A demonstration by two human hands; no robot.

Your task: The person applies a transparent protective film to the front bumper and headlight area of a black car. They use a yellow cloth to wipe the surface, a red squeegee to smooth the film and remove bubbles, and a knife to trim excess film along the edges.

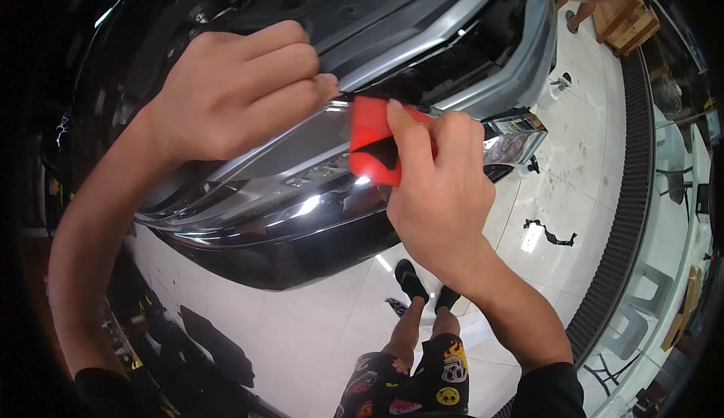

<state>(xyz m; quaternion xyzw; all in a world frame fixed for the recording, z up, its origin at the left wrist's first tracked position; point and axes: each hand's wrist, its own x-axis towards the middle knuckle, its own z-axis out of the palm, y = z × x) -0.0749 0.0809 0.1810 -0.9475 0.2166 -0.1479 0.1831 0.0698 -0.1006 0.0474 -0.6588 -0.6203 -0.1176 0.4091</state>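
My right hand (pixel 445 184) grips a flat red squeegee (pixel 369 124) with a dark patch on it, thumb along its face. The squeegee is over the glossy trim on the front end of a black car (pixel 302 244), just under a silver strip (pixel 430 41). Up and to the left, my left hand (pixel 241 94) is closed in a pinch close to the same trim. What its fingertips hold, if anything, is too small to make out. A small gap separates the two hands.
The hood is raised, with engine covers (pixel 332 11) showing. Black scraps (pixel 550 233) lie on the white tiled floor (pixel 528 282). A dark grating (pixel 626 192) runs along the right, beside grey stools (pixel 641 305). Another person's leg (pixel 577 17) and a wooden stool (pixel 624 22) are at the far right.
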